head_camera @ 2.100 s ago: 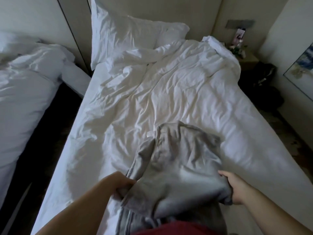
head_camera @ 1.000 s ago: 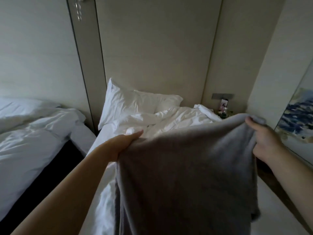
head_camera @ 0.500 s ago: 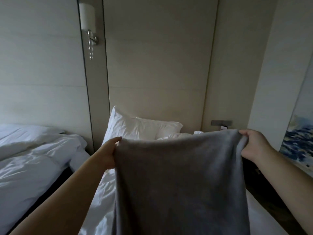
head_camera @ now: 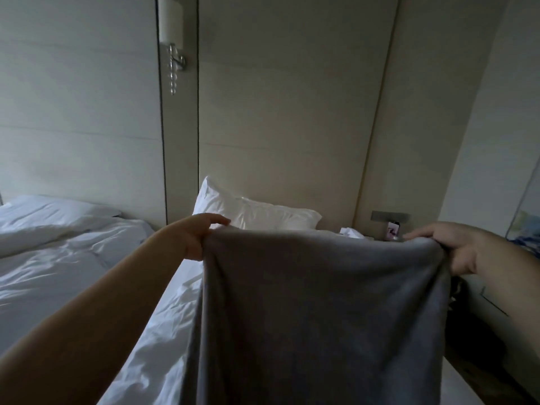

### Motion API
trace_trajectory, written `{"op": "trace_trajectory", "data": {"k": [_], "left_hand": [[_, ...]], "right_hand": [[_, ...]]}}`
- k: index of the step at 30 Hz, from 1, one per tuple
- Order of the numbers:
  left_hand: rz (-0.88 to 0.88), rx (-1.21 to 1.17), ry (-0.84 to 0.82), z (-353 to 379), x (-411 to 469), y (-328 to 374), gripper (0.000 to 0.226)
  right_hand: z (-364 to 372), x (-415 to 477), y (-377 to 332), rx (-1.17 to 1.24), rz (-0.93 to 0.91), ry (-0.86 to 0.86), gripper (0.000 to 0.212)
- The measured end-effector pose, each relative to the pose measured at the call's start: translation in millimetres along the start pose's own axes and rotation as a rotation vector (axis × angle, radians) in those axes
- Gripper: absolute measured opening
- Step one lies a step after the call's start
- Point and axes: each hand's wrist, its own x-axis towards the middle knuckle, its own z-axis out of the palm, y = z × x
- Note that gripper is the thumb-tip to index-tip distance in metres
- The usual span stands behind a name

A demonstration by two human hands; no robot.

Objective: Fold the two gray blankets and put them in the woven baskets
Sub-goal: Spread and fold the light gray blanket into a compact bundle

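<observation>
gray blanket (head_camera: 321, 311) hangs spread above the white bed (head_camera: 163, 331), its top corners pinched by the left hand (head_camera: 194, 236) and right hand (head_camera: 455, 247). folding seems barely started; no woven baskets or second blanket in view.

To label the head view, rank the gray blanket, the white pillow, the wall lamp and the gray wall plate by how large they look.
1. gray blanket, by far the largest, though nearness to the camera inflates it.
2. white pillow, partly hidden behind the blanket.
3. wall lamp.
4. gray wall plate, smallest.
</observation>
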Motion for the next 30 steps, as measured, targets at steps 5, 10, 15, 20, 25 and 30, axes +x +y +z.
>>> {"op": "trace_trajectory", "data": {"k": [5,10,15,20,25,30], "left_hand": [[-0.004,0.105,-0.006,4,1,0,0.021],[0.193,-0.196,0.038,10,10,18,0.022],[0.296,-0.449,0.061,9,11,28,0.033],[0.553,-0.419,0.229,1,38,12,0.055],[0.364,-0.124,0.512,-9,78,-90,0.013],[-0.177,0.14,0.576,-45,88,-240,0.018]], "right_hand": [[-4,-2,-2,-0.216,0.108,-0.099,0.033],[-1,14,-11,0.025,-0.115,0.017,0.029],[-2,23,-32,0.415,-0.46,0.123,0.035],[2,19,-14,0.648,-0.58,0.065,0.051],[22,58,110,0.527,-0.174,0.236,0.029],[46,57,281,0.233,0.294,0.291,0.034]]}}
